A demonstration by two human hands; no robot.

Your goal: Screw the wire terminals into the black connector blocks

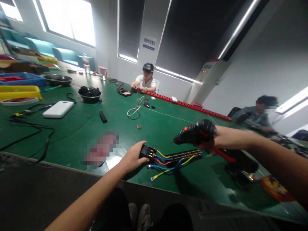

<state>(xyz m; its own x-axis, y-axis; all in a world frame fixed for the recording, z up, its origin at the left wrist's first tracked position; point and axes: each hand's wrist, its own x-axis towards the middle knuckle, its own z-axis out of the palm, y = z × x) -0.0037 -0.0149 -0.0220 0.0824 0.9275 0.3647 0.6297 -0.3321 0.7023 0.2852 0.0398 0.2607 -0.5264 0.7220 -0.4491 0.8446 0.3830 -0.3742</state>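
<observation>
My left hand [134, 157] grips a black socket block [147, 152] with brass terminals at its end. Yellow, blue and red wires [166, 163] run from the block toward a long black strip with brass bars [186, 155]. One yellow-green wire ends in a ring terminal [152, 178] lying loose toward the table's front. In my right hand [211, 142] is a black and orange cordless drill [196, 133], held above the strip. Its thin bit points left and stays apart from the block. Part of the right hand's grip is hidden behind the drill.
A small heap of brass screws [138, 127] lies beyond the block on the green table [115, 112]. Leftward are a black bar [103, 116], a white power bank [59, 109], cables and a bowl of black parts [89, 93]. Two people sit across and to the right.
</observation>
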